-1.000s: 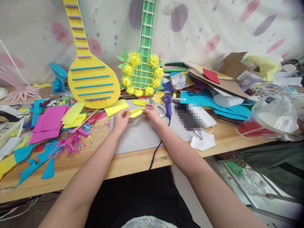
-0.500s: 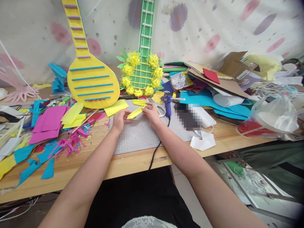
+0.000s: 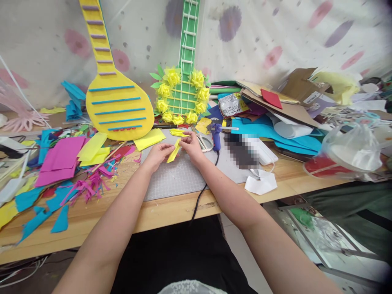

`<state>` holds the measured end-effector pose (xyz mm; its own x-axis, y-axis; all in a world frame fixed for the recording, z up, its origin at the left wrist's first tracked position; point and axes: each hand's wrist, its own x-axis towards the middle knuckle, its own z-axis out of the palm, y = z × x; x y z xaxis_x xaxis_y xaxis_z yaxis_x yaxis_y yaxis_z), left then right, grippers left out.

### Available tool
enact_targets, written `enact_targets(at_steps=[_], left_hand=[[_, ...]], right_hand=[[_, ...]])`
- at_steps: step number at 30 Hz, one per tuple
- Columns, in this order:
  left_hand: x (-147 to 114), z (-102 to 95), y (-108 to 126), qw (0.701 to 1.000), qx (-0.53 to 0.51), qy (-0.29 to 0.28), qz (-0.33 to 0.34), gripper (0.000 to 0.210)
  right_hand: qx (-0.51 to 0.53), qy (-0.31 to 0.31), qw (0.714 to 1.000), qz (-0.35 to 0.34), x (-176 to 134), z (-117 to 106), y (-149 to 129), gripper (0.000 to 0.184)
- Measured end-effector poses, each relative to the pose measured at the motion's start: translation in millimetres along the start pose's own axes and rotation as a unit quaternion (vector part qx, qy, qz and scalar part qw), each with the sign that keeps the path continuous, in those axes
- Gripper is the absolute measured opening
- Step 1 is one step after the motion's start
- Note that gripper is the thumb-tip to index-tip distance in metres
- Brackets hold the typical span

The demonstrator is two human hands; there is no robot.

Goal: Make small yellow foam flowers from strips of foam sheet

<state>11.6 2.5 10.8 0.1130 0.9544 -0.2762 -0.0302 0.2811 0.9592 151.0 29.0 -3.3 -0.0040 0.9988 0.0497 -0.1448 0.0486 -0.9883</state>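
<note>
A narrow yellow paper strip is held slantwise over the grey cutting mat. My left hand pinches it from the left, fingers closed at its edge. From the right, my right hand grips the strip's upper end between thumb and fingers. Just behind my hands lies a small bundle of yellow strips. White-handled scissors lie beside my right hand, their blades hidden. A purple glue gun rests to the right, its black cord running over the mat and off the table edge.
A yellow paper instrument and a green one trimmed with yellow flowers lean at the back. Magenta sheets and scraps cover the left. Blue sheets, cardboard and a red-and-white bucket crowd the right. White paper lies nearby.
The yellow strip has turned from nearly level to a steeper slant. My left hand has moved in towards my right and now pinches the strip.
</note>
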Motion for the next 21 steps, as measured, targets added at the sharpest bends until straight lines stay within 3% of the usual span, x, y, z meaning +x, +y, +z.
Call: enact_targets(at_steps=[9, 12, 21], left_hand=[[-6.0, 9.7, 0.3, 0.999, 0.019, 0.027, 0.012, 0.007], [-7.0, 10.2, 0.0, 0.999, 0.008, 0.048, 0.007, 0.007], [-4.1, 0.5, -2.6, 1.0, -0.024, 0.009, 0.017, 0.007]], right_hand=[[0.045, -0.041, 0.997, 0.044, -2.7, -2.4, -2.1, 0.044], [0.033, -0.051, 0.996, 0.072, -3.8, -3.8, -3.8, 0.045], [0.021, -0.06, 0.994, 0.086, -3.9, -3.4, -2.1, 0.034]])
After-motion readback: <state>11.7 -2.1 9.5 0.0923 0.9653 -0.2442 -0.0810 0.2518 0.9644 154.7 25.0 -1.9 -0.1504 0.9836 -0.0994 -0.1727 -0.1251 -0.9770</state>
